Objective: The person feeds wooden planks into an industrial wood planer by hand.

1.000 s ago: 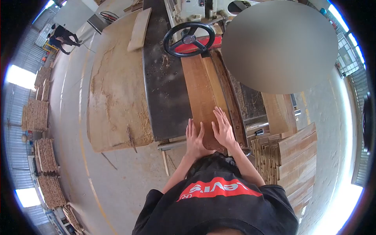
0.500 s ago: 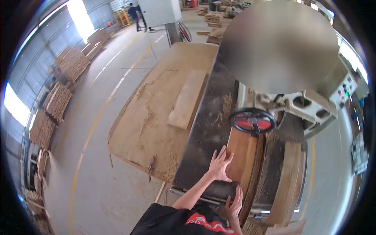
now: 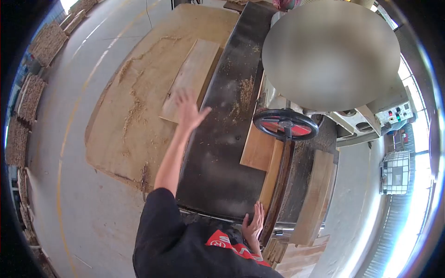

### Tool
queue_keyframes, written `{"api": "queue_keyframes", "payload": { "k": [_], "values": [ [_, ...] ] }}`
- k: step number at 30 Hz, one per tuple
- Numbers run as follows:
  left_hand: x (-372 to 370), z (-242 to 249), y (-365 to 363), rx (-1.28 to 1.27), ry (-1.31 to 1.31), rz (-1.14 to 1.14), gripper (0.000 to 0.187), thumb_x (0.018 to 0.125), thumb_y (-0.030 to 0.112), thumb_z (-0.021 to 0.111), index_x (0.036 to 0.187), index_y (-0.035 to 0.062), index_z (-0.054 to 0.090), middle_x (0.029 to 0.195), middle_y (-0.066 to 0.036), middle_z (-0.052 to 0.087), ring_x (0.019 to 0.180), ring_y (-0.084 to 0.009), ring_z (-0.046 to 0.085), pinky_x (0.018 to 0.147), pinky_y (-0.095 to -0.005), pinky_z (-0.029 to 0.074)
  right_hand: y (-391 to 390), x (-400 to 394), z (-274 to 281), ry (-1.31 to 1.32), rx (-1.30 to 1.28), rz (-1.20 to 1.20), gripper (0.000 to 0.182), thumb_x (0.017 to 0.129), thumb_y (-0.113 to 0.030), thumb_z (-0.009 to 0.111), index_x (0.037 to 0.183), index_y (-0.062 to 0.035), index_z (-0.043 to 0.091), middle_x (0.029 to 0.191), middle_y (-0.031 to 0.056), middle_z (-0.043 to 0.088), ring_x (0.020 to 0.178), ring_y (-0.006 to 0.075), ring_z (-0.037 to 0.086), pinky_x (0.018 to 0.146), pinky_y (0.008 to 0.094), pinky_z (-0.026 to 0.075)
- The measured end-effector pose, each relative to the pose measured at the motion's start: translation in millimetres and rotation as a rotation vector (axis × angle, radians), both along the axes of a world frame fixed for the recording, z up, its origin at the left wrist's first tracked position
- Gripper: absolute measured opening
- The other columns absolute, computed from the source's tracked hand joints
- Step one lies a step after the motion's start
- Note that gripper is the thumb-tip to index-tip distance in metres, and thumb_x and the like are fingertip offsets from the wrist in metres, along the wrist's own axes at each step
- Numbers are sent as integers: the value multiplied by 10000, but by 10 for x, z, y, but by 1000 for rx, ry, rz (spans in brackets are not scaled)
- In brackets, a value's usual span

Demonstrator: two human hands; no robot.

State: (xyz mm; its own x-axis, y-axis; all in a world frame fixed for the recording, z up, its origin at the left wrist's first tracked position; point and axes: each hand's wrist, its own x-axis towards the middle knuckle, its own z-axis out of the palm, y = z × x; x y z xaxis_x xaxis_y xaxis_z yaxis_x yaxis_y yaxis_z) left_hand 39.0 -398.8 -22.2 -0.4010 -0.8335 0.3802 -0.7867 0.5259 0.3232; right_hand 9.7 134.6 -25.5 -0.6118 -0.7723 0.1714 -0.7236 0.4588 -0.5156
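Observation:
My left hand is stretched out with fingers spread, over the near end of a loose pale plank; it grips nothing. The plank lies on a large sawdust-strewn wooden sheet. My right hand rests flat at the near edge of the dark machine table, beside the end of a narrow wooden strip. A wider board lies on the table, its far end under a black and red handwheel.
Another long board lies on the machine's right side. A control panel with coloured buttons sits at the right. Stacks of cut wood line the concrete floor at the left, more boards near my feet.
My left hand has left the board on the machine table and reached out left toward the loose plank. My right hand stays at the table's near edge. My head has turned.

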Motion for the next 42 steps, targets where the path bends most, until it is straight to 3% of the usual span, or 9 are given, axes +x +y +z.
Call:
{"api": "queue_keyframes", "payload": {
  "k": [6, 10, 13, 15, 19, 22, 23, 30, 42],
  "values": [
    [306, -98, -465, 288, -85, 202, 1340, 613, 601, 976, 1637, -54, 413, 1722, -392, 271, 1605, -534, 287, 1309, -647, 228, -57, -1, 42, 36, 26, 6, 619, 959, -35, 669, 1546, 36, 486, 1587, 273, 561, 1490, 496, 505, 1266, 571, 385],
    [277, 201, -409, 428, -169, 254, 1249, 568, 590, 992, 1550, -33, 538, 1669, -333, 414, 1517, -489, 428, 1258, -640, 332, -31, 10, 74, 38, 12, -1, 631, 952, -23, 676, 1553, 34, 491, 1589, 253, 566, 1505, 477, 497, 1273, 559, 380],
    [403, 448, -104, 709, 95, 205, 1177, 561, 596, 1004, 1481, -17, 599, 1599, -305, 499, 1490, -457, 451, 1246, -629, 348, -32, 8, 24, 27, -38, -18, 634, 946, -12, 680, 1552, 26, 500, 1598, 242, 560, 1522, 464, 480, 1279, 543, 377],
    [430, 20, 59, 787, 442, 207, 806, 715, 601, 929, 1234, 22, 716, 1109, -146, 756, 939, -253, 738, 874, -420, 593, -59, -6, 24, 42, -57, -10, 623, 953, -6, 674, 1552, 21, 504, 1594, 242, 562, 1523, 461, 481, 1274, 541, 385],
    [701, 82, 861, 1325, 1316, 116, 714, 803, 555, 861, 1260, 30, 704, 908, -69, 726, 777, -241, 743, 697, -361, 616, -35, 10, 47, -4, -72, -32, 601, 962, -16, 672, 1543, 9, 522, 1599, 245, 555, 1532, 459, 471, 1280, 551, 375],
    [871, 505, 1633, 1397, 1844, -185, 631, 930, 511, 685, 1343, 34, 666, 1045, -113, 752, 894, -280, 762, 779, -433, 646, 21, -1, -6, 4, -123, -22, 602, 960, -28, 673, 1542, 4, 525, 1615, 251, 539, 1543, 460, 457, 1290, 559, 361],
    [959, 365, 1780, 1409, 1993, -320, 748, 939, 594, 604, 1451, 49, 600, 1261, -163, 728, 1081, -341, 748, 890, -491, 638, 20, -6, -31, 8, -146, -14, 606, 957, -27, 673, 1543, 3, 525, 1618, 254, 535, 1547, 459, 454, 1292, 559, 359],
    [1238, 352, 2937, 1629, 2200, -537, 936, 900, 707, 508, 1595, 81, 484, 1524, -219, 584, 1283, -503, 628, 1061, -666, 538, 68, 2, -66, 79, -61, 91, 724, 869, 33, 636, 1575, 2, 476, 1718, 292, 368, 1610, 493, 321, 1319, 598, 289],
    [1472, 142, 4045, 1434, 2091, -366, 763, 970, 596, 540, 1526, 74, 534, 1390, -164, 677, 1199, -329, 711, 1013, -491, 604, 383, 53, -102, 218, 203, 153, 905, 796, 76, 694, 1649, -45, 418, 1800, 297, 123, 1653, 508, 191, 1339, 568, 263]
  ]
}}
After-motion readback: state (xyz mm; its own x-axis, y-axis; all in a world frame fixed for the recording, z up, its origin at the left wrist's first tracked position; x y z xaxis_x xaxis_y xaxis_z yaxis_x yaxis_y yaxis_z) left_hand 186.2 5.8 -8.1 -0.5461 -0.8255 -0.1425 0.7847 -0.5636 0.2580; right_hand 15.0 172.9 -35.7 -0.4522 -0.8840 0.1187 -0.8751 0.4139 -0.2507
